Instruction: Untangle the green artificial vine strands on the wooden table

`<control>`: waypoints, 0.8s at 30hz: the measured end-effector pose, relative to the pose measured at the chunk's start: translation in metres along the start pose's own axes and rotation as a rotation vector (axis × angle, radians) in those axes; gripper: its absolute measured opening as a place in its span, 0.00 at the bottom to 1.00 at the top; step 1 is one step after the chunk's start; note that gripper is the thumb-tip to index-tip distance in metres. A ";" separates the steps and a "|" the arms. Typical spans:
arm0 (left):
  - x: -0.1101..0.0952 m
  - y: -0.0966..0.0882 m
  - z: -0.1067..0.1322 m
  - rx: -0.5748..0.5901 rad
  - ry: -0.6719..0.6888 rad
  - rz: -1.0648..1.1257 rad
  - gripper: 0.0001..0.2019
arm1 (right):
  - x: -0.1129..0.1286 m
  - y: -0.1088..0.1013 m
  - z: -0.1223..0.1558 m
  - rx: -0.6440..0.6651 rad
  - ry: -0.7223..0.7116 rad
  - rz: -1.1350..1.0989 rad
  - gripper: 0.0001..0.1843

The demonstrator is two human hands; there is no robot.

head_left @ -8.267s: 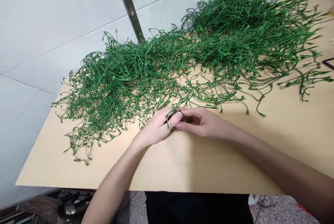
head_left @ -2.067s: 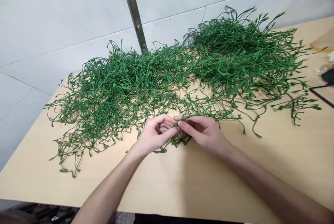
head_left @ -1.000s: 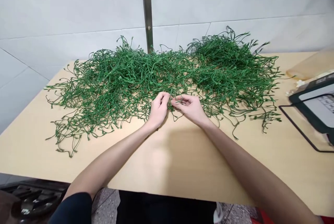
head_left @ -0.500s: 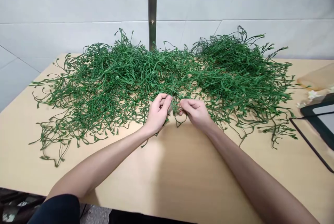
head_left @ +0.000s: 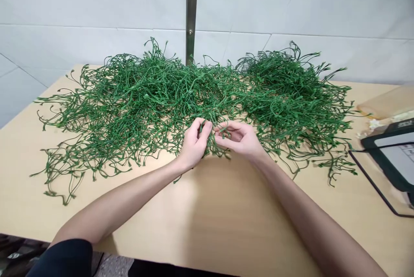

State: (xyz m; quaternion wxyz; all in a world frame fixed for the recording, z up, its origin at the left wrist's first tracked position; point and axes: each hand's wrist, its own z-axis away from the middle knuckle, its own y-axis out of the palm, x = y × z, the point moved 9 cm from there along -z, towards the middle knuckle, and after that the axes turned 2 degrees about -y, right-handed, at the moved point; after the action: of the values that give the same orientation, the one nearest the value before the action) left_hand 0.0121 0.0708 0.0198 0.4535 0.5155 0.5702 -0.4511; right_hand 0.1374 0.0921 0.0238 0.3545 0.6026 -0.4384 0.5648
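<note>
A wide tangle of thin green artificial stems [head_left: 142, 96] with small forked tips covers the back half of the table. At its front edge, my left hand [head_left: 194, 143] is closed, thumb and forefinger pinching one or more of these stems. Close by on the right, my right hand [head_left: 244, 141] curls loosely with its thumb and forefinger tips around a green stem [head_left: 224, 131]. A gap shows between that thumb and the fingers behind the tips. Fingertips of the two hands nearly meet. Stems partly hide the exact grip.
The stems form a second thick heap [head_left: 287, 83] at the back right. A dark-framed object with a pale panel [head_left: 396, 145], a clear plastic bag [head_left: 391, 102] and small white pieces [head_left: 374, 124] lie on the table [head_left: 155, 221] at right. A metal strip [head_left: 191, 14] runs up the tiled wall.
My right hand's fingers have spread from a tight pinch to a looser curl and moved slightly left. My left hand keeps its pinch. The view has shifted slightly.
</note>
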 end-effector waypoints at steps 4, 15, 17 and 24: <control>-0.007 0.000 0.006 0.008 0.086 -0.043 0.12 | 0.041 0.007 0.008 0.171 -0.086 0.136 0.28; -0.050 0.009 0.020 0.137 0.304 -0.062 0.09 | 0.100 -0.011 0.018 -0.159 -0.161 0.338 0.10; -0.051 0.010 0.022 0.147 0.302 0.002 0.13 | 0.106 -0.007 0.021 -0.131 -0.185 0.416 0.07; -0.032 0.008 0.018 0.044 0.353 -0.081 0.08 | 0.108 0.015 0.025 0.137 -0.237 0.834 0.07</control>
State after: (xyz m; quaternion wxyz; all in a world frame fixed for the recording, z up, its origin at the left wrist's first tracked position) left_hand 0.0227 0.0482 0.0481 0.3165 0.5730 0.6512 -0.3840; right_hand 0.1305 0.0493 0.1272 0.0028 0.4569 -0.6433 0.6143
